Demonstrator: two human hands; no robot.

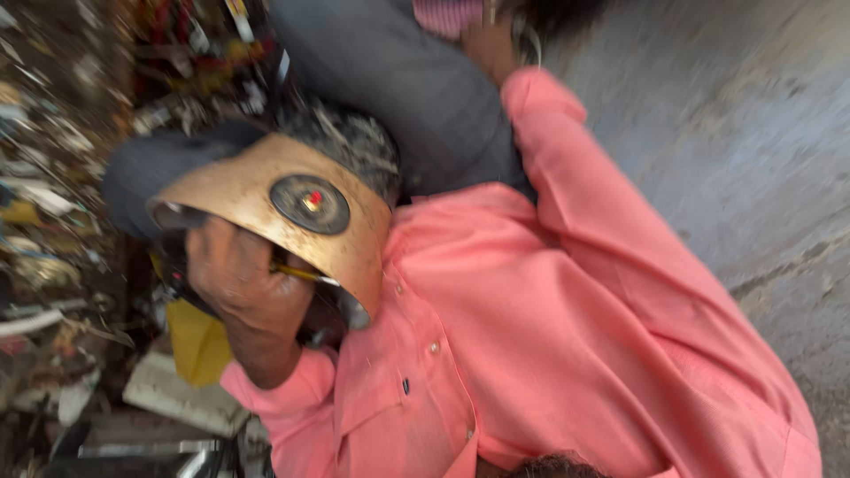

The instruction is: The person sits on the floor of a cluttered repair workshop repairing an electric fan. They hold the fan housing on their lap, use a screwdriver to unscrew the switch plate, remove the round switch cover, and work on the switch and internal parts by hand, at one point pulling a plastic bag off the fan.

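The view is blurred and tilted. My left hand (243,288), coming out of a pink sleeve, grips a brass bowl-shaped piece (235,190) by its rim. A dark round disc (310,204) with a small red and gold centre sits on the brass surface. A thin yellow stick (305,273) shows by my fingers. My right arm in pink reaches to the top of the frame. There my right hand (487,49) is blurred against dark grey cloth (416,88), and its fingers cannot be made out.
A dark, grey-speckled mass (350,142) lies just behind the brass piece. Heaps of mixed scrap (53,221) fill the left side, with a yellow item (197,345) and a pale slab (173,394) below my left hand. Grey concrete floor (753,133) is on the right.
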